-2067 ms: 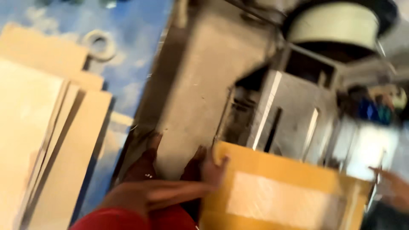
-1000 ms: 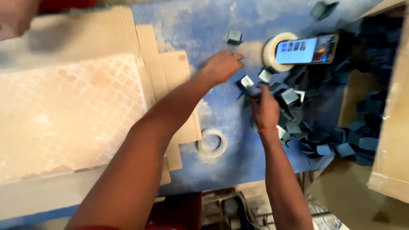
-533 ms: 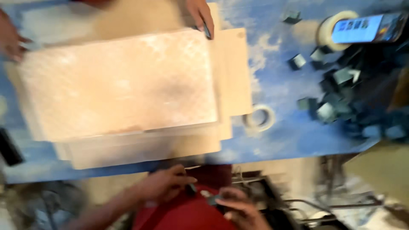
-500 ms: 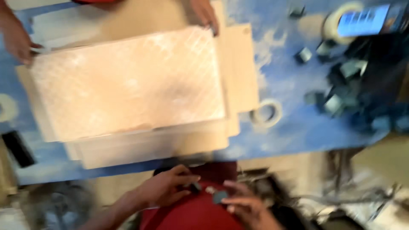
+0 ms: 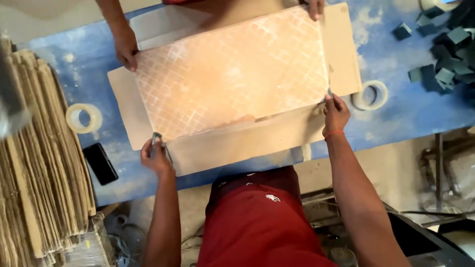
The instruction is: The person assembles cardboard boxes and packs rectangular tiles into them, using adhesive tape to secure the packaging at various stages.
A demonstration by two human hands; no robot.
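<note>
On the dusty blue worktable, a large pale-pink tile with a diamond grid lies flat on a brown cardboard sheet. Left hand fingers pinch a small grey corner piece at the tile's near-left corner; right hand fingers pinch another at the near-right corner. Co-worker's hands hold the far edge. Risk: corner pieces likely slip off if the tile shifts, since nothing visible tapes them.

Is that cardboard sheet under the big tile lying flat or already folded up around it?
Mostly flat. The cardboard sheet lies spread beneath the tile on the blue table, its flaps not raised.
</note>
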